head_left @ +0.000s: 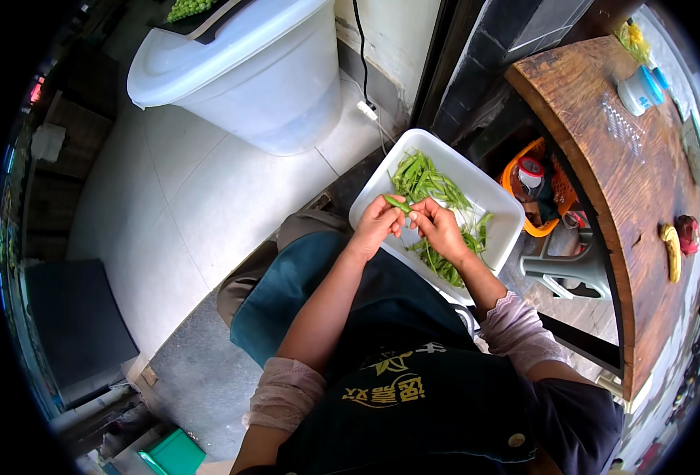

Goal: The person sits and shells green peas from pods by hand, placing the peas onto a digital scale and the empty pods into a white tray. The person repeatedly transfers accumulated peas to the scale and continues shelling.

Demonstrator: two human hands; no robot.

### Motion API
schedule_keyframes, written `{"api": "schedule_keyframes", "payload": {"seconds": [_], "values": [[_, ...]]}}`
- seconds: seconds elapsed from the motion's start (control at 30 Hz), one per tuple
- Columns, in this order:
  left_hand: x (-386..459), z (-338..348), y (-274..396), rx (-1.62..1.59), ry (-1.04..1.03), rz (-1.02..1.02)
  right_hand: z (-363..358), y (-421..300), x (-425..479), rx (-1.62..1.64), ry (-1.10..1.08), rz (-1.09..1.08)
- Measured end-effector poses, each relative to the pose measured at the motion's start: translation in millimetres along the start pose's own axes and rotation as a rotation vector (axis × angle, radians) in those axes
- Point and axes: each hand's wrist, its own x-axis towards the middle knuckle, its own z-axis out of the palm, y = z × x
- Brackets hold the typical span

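Observation:
In front of my body, a green pea pod (397, 204) spans the gap between my two hands. My left hand (378, 223) holds one end of it in bent fingers, while the thumb and fingertips of my right hand (439, 225) pinch the other end. Both hands are over a white plastic basin (495, 193). Inside it, a heap of green pods (424, 178) lies on the far side. Another green heap (442, 264) sits nearer, partly hidden by my right hand and forearm. Whether the pod is split is too small to tell.
A large translucent tub (267, 89) with a white lid stands ahead, green peas (186, 8) above it. At right, a wooden table (599, 148) carries a banana (670, 252) and a blue-lidded jar (638, 95). An orange basket (511, 172) and grey stool (575, 267) stand below.

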Motion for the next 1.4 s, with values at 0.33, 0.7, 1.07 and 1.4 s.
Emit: {"api": "schedule_keyframes", "payload": {"seconds": [0.33, 0.7, 1.07, 1.4], "values": [[0, -4, -8, 0.131, 0.082, 0.07, 15, -23, -6, -0.268, 0.07, 0.007], [-5, 1, -2, 0.112, -0.023, -0.012, -12, -9, 17, -0.295, 0.014, 0.056], [-10, 8, 7, 0.255, -0.196, -0.258, -23, -46, 20, -0.201, -0.444, 0.065], [-4, 4, 5, 0.054, -0.112, -0.459, -17, -68, 45, -0.891, -0.491, -0.217]]}}
